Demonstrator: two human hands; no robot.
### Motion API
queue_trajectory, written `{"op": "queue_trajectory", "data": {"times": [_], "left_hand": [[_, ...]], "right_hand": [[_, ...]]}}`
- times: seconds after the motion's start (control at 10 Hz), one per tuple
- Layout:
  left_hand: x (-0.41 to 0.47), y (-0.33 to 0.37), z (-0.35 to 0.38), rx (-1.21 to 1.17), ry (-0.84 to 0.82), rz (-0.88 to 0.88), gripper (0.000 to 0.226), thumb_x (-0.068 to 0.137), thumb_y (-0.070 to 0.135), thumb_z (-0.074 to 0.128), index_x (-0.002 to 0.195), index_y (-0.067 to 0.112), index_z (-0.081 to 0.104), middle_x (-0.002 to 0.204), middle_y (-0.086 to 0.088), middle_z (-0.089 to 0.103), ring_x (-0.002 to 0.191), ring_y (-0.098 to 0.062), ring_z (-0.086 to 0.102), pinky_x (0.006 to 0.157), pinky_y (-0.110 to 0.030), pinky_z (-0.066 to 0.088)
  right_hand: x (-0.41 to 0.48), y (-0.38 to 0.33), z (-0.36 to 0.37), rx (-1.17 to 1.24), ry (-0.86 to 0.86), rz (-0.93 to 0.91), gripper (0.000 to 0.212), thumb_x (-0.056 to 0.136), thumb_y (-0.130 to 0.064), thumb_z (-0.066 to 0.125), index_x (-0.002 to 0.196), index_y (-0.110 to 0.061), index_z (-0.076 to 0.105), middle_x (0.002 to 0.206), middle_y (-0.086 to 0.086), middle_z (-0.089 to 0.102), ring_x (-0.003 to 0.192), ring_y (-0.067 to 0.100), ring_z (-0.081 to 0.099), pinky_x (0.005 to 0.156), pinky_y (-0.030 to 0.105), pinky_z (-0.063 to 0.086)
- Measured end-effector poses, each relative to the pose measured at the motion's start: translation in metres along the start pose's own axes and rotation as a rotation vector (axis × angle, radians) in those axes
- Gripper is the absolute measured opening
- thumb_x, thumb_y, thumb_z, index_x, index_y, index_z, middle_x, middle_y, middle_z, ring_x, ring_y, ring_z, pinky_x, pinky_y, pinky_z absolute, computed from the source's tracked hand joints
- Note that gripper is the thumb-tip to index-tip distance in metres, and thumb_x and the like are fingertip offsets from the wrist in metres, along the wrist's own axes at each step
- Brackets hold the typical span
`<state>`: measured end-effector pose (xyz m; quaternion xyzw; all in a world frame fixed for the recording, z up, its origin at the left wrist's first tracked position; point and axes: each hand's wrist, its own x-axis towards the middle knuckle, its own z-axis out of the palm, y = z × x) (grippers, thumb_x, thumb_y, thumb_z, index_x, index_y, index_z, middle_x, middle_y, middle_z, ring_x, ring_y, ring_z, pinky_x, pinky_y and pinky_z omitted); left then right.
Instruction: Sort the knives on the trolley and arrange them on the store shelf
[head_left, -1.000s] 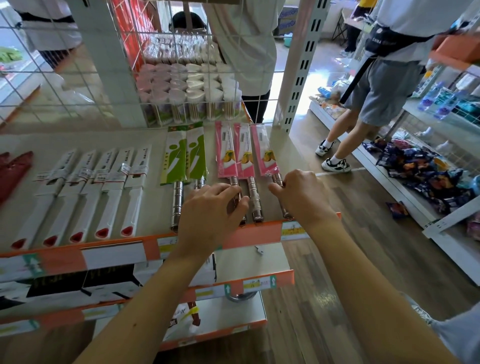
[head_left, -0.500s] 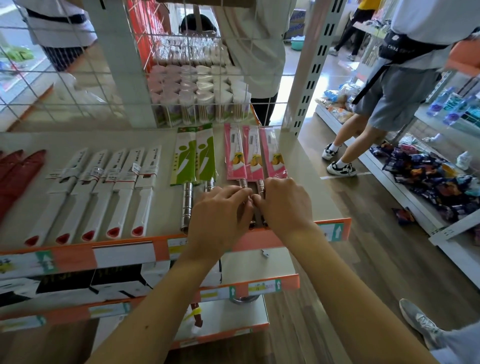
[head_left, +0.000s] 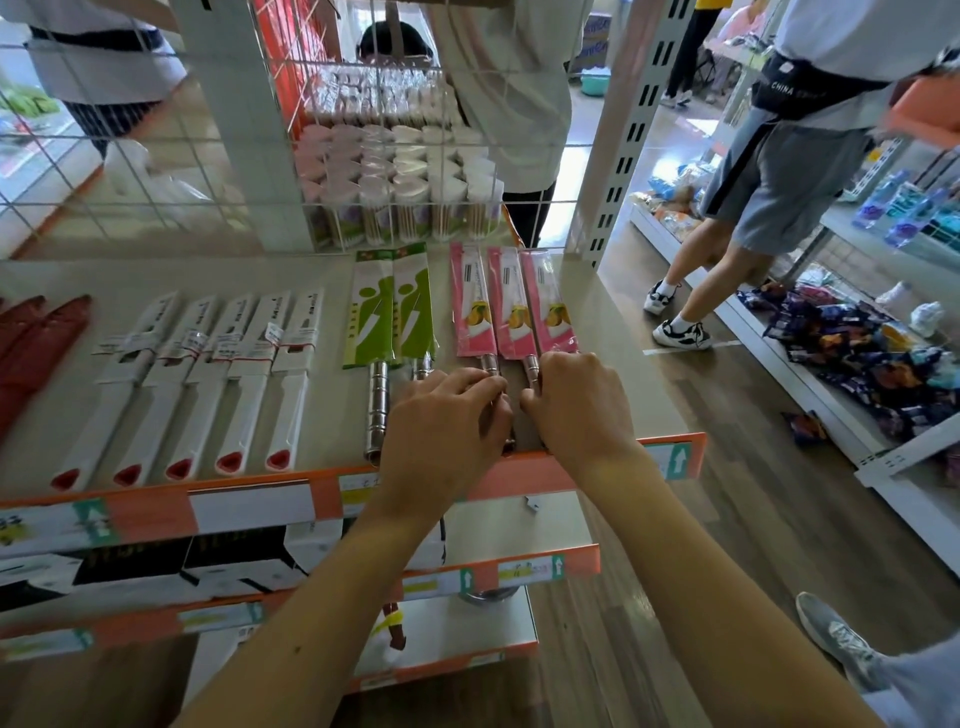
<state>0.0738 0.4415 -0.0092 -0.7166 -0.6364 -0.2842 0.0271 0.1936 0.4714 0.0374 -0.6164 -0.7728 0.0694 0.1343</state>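
My left hand (head_left: 441, 415) and right hand (head_left: 576, 405) curl their fingers round the pink knives' (head_left: 514, 306) handles, crowding them together on the shelf (head_left: 332, 415), probably to group like with like.

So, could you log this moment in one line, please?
step: aligning pink knives | left hand: grips them | right hand: grips them | shelf: green knives, white knives

The three pink-sleeved knives (head_left: 511, 306) carry a yellow fruit print; the two green-sleeved knives (head_left: 392, 306) show white blade shapes. Five white knives (head_left: 208, 384) end in red patches — the shelf edge (head_left: 150, 514) is orange with white labels.
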Motion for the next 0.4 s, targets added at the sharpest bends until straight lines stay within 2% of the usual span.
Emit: {"op": "queue_trajectory", "data": {"times": [0.1, 0.2, 0.3, 0.4], "left_hand": [[-0.0001, -0.0006, 0.0002, 0.002, 0.005, 0.009, 0.036, 0.085, 0.034, 0.042, 0.095, 0.019, 0.073, 0.095, 0.001, 0.073, 0.079, -0.018, 0.069, 0.072, -0.031, 0.053], [0.0000, 0.0001, 0.0009, 0.003, 0.017, 0.008, 0.037, 0.086, 0.035, 0.042, 0.095, 0.019, 0.073, 0.094, 0.001, 0.073, 0.079, -0.018, 0.069, 0.072, -0.031, 0.053], [-0.0009, -0.0024, 0.0008, -0.004, 0.038, 0.027, 0.037, 0.089, 0.036, 0.040, 0.097, 0.017, 0.071, 0.096, 0.001, 0.072, 0.084, -0.019, 0.067, 0.073, -0.032, 0.052], [0.0014, -0.0022, -0.0021, -0.102, 0.095, 0.055, 0.036, 0.091, 0.032, 0.039, 0.101, 0.014, 0.069, 0.100, -0.002, 0.071, 0.088, -0.023, 0.065, 0.073, -0.033, 0.052]], "right_hand": [[0.0004, 0.0007, 0.0014, -0.001, 0.003, -0.008, 0.014, 0.089, -0.013, 0.053, 0.077, -0.008, 0.057, 0.090, 0.014, 0.066, 0.075, 0.026, 0.054, 0.063, 0.025, 0.034], [0.0008, 0.0008, -0.0002, -0.001, -0.015, -0.003, 0.037, 0.089, -0.014, 0.052, 0.058, -0.014, 0.033, 0.088, 0.014, 0.064, 0.069, 0.021, 0.044, 0.063, 0.025, 0.032], [0.0009, -0.0004, -0.0007, 0.003, -0.025, -0.012, 0.038, 0.091, -0.019, 0.054, 0.058, -0.016, 0.035, 0.090, 0.013, 0.064, 0.070, 0.020, 0.044, 0.063, 0.023, 0.031], [0.0032, -0.0072, -0.0023, 0.017, 0.031, -0.046, 0.015, 0.092, -0.018, 0.054, 0.093, -0.005, 0.063, 0.100, 0.013, 0.064, 0.085, 0.027, 0.057, 0.066, 0.024, 0.032]]}}
